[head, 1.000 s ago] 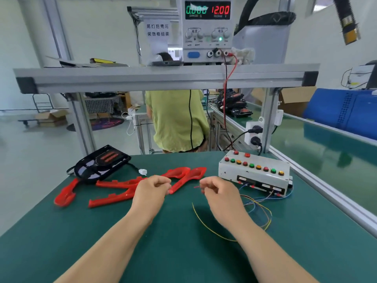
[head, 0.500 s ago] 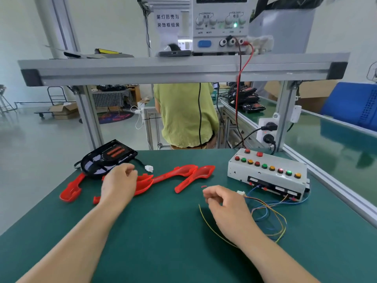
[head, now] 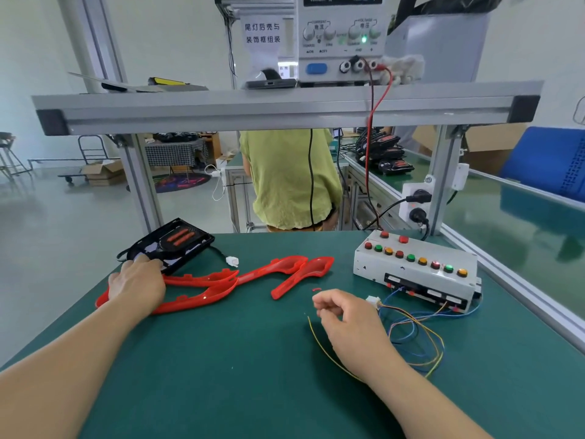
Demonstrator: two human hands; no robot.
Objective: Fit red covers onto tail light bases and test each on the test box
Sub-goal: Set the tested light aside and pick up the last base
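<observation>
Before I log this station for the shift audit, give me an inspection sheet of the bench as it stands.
Surface: green mat, clean except one small red fragment.
Job's things: black tail light base at the left rear; red covers lie loose mid-bench; test box at the right, some lamps lit.
Clutter: nothing seen beyond the fragment.
Hands: left hand rests over the base's near edge; right hand loosely curled, holding nothing clearly visible.
Cables: coloured wires run loose from the box to a white plug; the base's white connector is unplugged.
Surroundings: power supply on the shelf; a person in green behind.
</observation>
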